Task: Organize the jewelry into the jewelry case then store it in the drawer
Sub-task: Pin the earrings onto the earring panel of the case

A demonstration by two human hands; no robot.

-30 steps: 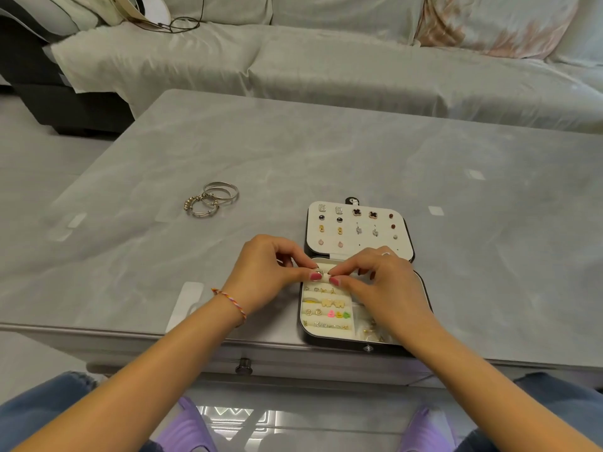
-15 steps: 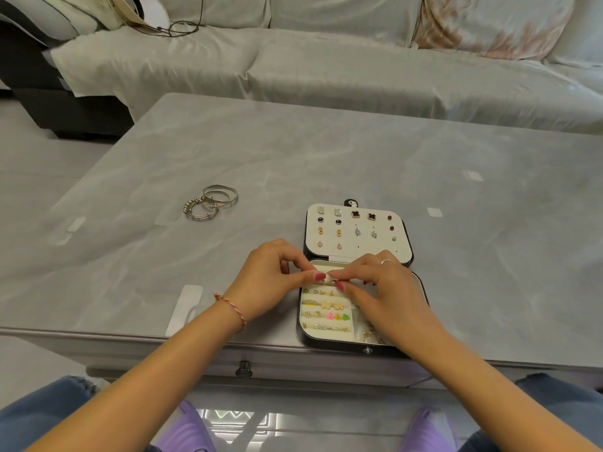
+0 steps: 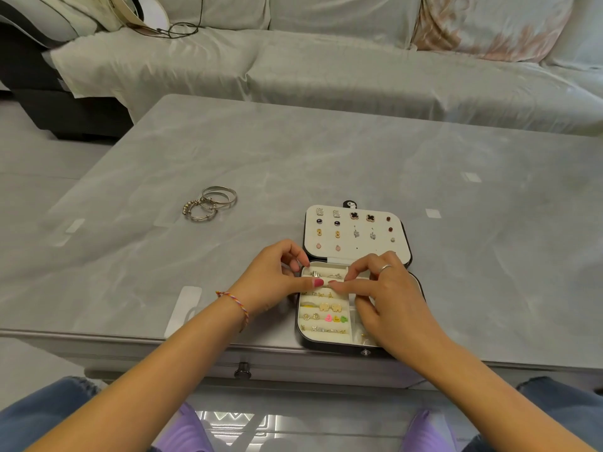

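Jewelry case (image 3: 354,345): black, lying open at the near table edge, under both hands; cream lid panel beyond the fingertips carries rows of stud earrings
Left hand (image 3: 273,282): at the case's left rim, fingers curled, thumb tip pressed on a cream ring roll (image 3: 323,276) in the top rows
Right hand (image 3: 388,303): over the case's right half, index tip almost meeting the left thumb on the same roll; whether it pinches anything cannot be told
Rings (image 3: 326,275): two silver pieces seated just beyond the meeting fingertips
Bangles (image 3: 208,203): silver cluster on the table (image 3: 326,158), well left of and beyond the left hand
Drawer knob (image 3: 242,370): below the left wrist, in the table front
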